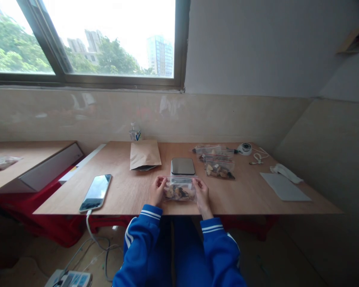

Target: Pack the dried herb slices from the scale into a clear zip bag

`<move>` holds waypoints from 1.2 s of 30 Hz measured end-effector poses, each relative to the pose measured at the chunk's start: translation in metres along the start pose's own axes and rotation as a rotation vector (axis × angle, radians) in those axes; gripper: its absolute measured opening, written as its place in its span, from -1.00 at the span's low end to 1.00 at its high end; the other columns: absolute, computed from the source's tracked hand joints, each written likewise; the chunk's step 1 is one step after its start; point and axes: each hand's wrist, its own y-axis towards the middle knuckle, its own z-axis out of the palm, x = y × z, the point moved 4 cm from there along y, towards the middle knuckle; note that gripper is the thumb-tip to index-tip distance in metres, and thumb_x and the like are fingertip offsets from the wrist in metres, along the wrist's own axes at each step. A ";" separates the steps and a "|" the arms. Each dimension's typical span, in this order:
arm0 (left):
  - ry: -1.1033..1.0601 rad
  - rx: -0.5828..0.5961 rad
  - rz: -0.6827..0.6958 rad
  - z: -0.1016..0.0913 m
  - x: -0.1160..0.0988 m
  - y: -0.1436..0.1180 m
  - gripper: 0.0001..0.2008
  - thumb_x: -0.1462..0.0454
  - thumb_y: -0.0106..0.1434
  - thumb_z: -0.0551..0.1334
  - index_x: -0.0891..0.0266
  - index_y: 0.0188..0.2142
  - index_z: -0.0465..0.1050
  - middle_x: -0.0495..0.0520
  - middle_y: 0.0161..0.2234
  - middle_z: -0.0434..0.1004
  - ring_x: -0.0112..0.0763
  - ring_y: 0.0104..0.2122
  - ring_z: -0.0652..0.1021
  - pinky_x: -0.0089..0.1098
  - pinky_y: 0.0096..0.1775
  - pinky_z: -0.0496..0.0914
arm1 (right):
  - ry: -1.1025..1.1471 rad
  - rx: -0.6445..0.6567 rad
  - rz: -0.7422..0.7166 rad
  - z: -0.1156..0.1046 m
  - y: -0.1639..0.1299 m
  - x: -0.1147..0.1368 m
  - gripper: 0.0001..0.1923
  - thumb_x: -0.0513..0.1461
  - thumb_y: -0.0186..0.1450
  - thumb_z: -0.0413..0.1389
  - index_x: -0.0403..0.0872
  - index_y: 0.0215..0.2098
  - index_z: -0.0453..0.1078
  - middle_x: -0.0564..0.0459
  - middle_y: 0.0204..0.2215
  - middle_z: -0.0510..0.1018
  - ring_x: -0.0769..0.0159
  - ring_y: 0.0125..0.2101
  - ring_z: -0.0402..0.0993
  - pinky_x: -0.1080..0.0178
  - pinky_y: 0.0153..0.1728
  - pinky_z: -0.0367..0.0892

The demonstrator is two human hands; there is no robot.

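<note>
Head view: a small clear plastic zip bag of brown dried pieces [179, 190] is being pinched at its top corners by the left hand [158, 190] and right hand [201, 193], held apart at the wooden table's [122, 191] near edge — apparently being sealed; even pressure along the strip is called for next.

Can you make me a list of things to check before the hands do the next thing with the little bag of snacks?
1. Both hands on the little bag: ok, left hand and right hand pinch its top corners.
2. Bag's zip strip closed: cannot tell, too small.
3. Bag resting on the table: ok.
4. Small scale bare on top: ok.
5. Phone out of the way: ok, it lies left of the hands.
6. Other filled bags apart from this one: ok.
</note>
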 end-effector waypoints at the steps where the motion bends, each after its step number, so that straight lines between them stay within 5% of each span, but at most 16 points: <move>1: 0.000 -0.004 0.003 0.000 0.000 0.000 -0.60 -0.02 0.03 0.27 0.27 -0.36 0.32 0.04 -0.42 0.48 -0.50 -0.53 0.44 -0.55 -0.61 0.27 | -0.003 -0.004 -0.006 0.000 0.000 0.000 -0.64 -0.02 0.06 0.23 -0.14 -0.33 0.46 0.05 -0.43 0.53 0.36 -0.42 0.42 0.33 -0.38 0.30; 9: 0.079 0.000 0.009 -0.002 0.002 0.000 -0.59 -0.03 0.02 0.26 0.27 -0.36 0.35 0.06 -0.41 0.48 -0.47 -0.51 0.46 -0.54 -0.60 0.28 | -0.024 -0.018 -0.028 0.000 -0.001 0.003 -0.62 0.01 0.08 0.20 -0.14 -0.34 0.44 0.18 -0.63 0.38 0.46 -0.59 0.25 0.39 -0.54 0.19; 17: 0.047 0.038 -0.017 0.001 -0.003 -0.001 -0.61 -0.02 0.04 0.27 0.28 -0.39 0.37 0.03 -0.42 0.48 -0.57 -0.59 0.41 -0.56 -0.59 0.25 | -0.073 0.116 0.014 0.011 -0.007 0.012 -0.60 0.04 0.06 0.21 -0.12 -0.35 0.45 0.09 -0.50 0.49 0.43 -0.54 0.34 0.38 -0.53 0.27; 30: 0.029 -0.037 0.019 -0.001 -0.001 -0.002 -0.67 0.05 -0.01 0.32 0.29 -0.44 0.46 0.02 -0.49 0.49 -0.49 -0.51 0.44 -0.52 -0.52 0.25 | -0.088 0.046 -0.046 0.010 -0.006 0.011 -0.65 0.02 0.07 0.20 -0.10 -0.36 0.46 0.08 -0.48 0.51 0.36 -0.42 0.40 0.30 -0.36 0.33; 36: -0.038 0.047 -0.044 0.003 0.005 -0.001 -0.62 0.00 0.03 0.29 0.31 -0.39 0.43 0.02 -0.45 0.49 -0.61 -0.61 0.34 -0.56 -0.62 0.16 | -0.061 0.118 -0.005 0.016 -0.009 0.019 -0.64 0.01 0.06 0.22 -0.11 -0.35 0.46 0.04 -0.42 0.55 0.32 -0.36 0.45 0.29 -0.32 0.35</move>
